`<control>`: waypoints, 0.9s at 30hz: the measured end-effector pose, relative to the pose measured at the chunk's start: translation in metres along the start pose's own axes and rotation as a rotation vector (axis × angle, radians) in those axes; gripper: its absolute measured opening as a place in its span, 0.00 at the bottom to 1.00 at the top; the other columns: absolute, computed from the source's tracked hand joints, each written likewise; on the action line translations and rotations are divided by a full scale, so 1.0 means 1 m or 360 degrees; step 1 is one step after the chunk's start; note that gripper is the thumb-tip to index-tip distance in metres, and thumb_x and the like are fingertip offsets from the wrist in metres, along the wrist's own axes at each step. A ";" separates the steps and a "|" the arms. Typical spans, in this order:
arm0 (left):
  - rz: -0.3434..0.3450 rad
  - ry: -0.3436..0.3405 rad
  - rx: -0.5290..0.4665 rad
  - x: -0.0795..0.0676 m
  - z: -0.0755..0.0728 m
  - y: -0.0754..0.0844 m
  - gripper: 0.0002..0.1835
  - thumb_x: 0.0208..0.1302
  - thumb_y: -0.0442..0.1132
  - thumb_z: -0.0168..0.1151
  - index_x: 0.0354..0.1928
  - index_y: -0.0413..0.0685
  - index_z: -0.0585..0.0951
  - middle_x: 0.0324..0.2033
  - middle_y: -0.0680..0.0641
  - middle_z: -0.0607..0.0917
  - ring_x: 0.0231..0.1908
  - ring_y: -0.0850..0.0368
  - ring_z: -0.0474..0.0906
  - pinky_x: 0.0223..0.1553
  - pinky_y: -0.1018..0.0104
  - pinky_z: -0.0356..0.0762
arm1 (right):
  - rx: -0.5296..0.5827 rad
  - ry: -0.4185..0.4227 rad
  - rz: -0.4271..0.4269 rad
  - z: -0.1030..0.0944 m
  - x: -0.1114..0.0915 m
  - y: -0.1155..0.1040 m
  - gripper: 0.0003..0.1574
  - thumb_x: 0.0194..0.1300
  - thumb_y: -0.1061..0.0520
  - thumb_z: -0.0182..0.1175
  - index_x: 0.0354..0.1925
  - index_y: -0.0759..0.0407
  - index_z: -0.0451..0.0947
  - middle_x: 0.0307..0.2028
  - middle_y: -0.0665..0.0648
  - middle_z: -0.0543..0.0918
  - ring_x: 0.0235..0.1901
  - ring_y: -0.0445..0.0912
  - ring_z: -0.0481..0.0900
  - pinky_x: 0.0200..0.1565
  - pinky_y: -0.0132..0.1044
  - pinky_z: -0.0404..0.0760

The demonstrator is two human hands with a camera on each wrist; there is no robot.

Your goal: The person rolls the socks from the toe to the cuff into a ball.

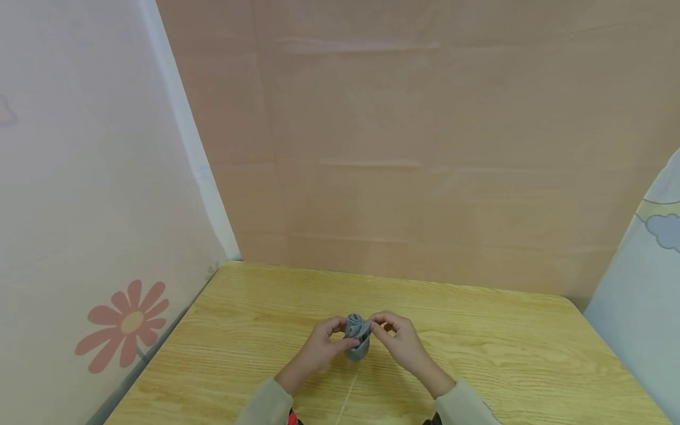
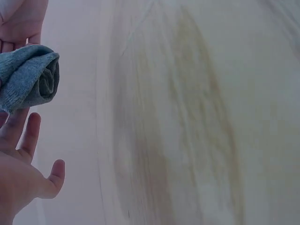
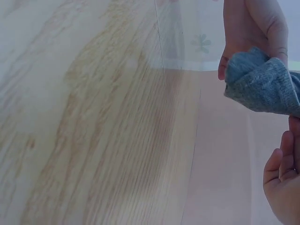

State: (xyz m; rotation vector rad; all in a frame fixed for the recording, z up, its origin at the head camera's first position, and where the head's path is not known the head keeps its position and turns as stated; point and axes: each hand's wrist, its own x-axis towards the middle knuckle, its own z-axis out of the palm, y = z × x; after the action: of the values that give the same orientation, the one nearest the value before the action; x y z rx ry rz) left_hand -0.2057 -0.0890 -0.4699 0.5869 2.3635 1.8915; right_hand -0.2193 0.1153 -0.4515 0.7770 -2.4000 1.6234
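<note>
A grey-blue knit sock (image 1: 357,354), rolled into a small bundle, is held between the two hands above the table. On its left side, the left hand (image 1: 321,345) grips the roll with thumb and fingers. The right hand (image 1: 402,345) pinches a fold at the upper right of the bundle between thumb and fingertips. A coiled end of the sock (image 2: 46,79) shows at the edge of the left wrist view. In the right wrist view, a loose layer of the sock (image 3: 265,86) wraps over the roll, and part of it runs out of frame.
Beneath the hands lies a wood-grain table (image 1: 478,342) with rounded far corners. A plain tan sheet (image 1: 425,147) hangs behind it. Pale cloth with a red flower (image 1: 131,321) stands along the left, and cloth with a blue cloud (image 1: 666,230) along the right.
</note>
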 end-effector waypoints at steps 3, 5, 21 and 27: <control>0.0049 -0.0049 0.0118 -0.001 0.000 -0.001 0.15 0.64 0.41 0.64 0.51 0.44 0.80 0.44 0.51 0.83 0.51 0.53 0.75 0.58 0.42 0.66 | -0.0023 0.0009 -0.0038 -0.001 0.001 0.000 0.05 0.67 0.63 0.59 0.39 0.60 0.82 0.34 0.53 0.83 0.35 0.34 0.74 0.37 0.33 0.75; 0.0060 -0.0072 0.0179 -0.002 0.001 0.000 0.15 0.65 0.42 0.63 0.51 0.45 0.80 0.45 0.52 0.82 0.51 0.53 0.73 0.57 0.43 0.67 | -0.0029 0.0011 -0.0056 -0.001 0.002 0.000 0.05 0.67 0.63 0.58 0.39 0.61 0.82 0.34 0.53 0.83 0.35 0.35 0.74 0.37 0.33 0.75; 0.0101 -0.0192 0.0181 -0.007 0.002 0.003 0.16 0.69 0.38 0.56 0.57 0.47 0.78 0.54 0.47 0.75 0.56 0.50 0.65 0.55 0.48 0.66 | -0.0065 -0.0046 -0.0060 0.000 0.004 0.006 0.07 0.69 0.61 0.57 0.38 0.61 0.81 0.33 0.53 0.82 0.34 0.35 0.75 0.37 0.33 0.75; 0.0055 -0.0265 0.0162 -0.007 0.001 0.007 0.13 0.70 0.36 0.54 0.54 0.47 0.78 0.51 0.48 0.73 0.54 0.51 0.65 0.55 0.49 0.68 | -0.0044 -0.0056 -0.0092 0.001 0.004 0.005 0.07 0.68 0.62 0.57 0.39 0.63 0.81 0.33 0.54 0.83 0.35 0.35 0.75 0.37 0.33 0.75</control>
State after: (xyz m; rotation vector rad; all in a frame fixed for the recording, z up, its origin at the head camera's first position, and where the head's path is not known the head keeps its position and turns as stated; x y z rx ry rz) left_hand -0.1973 -0.0891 -0.4650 0.7662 2.3676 1.6704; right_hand -0.2251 0.1144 -0.4545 0.8689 -2.3946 1.5644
